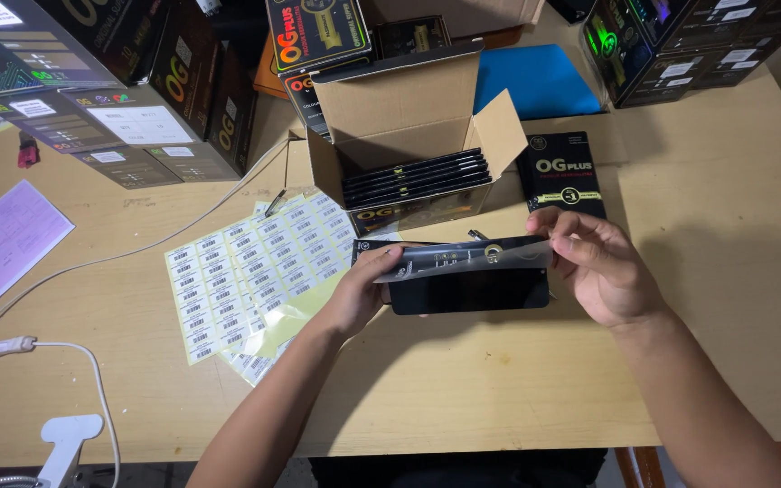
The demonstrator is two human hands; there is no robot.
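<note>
My left hand (362,291) and my right hand (600,267) hold a clear plastic sleeve (463,258) between them, one at each end, just above the wooden table (463,389). A black phone screen panel (467,291) lies flat directly under the sleeve. Behind it stands an open cardboard box (409,126) with several black panels on edge inside. A black flat package (560,173) lies right of the box.
Sheets of barcode stickers (255,271) lie left of my hands. Stacks of dark product boxes (110,81) fill the back left and another stack (680,45) the back right. A blue folder (535,79), a pink paper (2,244) and a white cable (65,352) are also there.
</note>
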